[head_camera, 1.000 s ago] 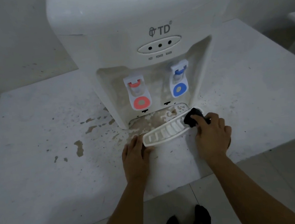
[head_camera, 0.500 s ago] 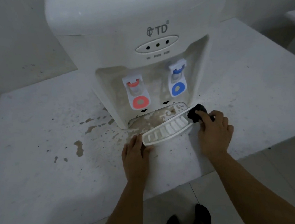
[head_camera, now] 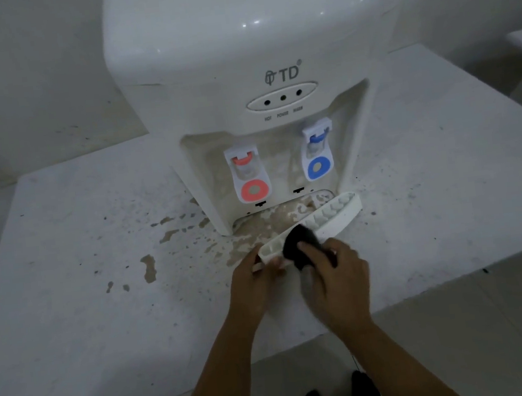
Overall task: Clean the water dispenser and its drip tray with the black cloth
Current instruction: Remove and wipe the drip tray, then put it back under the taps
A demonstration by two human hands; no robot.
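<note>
Left hand [head_camera: 255, 276] pinches drip tray [head_camera: 327, 219] end; right hand [head_camera: 333, 274] grips black cloth [head_camera: 301, 245] on tray. Hard wipe likely tips tray off bench [head_camera: 71, 317] edge.

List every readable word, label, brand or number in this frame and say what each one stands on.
"TD", with a logo mark to its left: front of the water dispenser, above the indicator panel.
"HOT", "POWER", "WARM": small captions under the panel's three lights, blurred, so this reading is only likely.
Red tap and blue tap: no text visible.
Nothing else carries writing.
</note>
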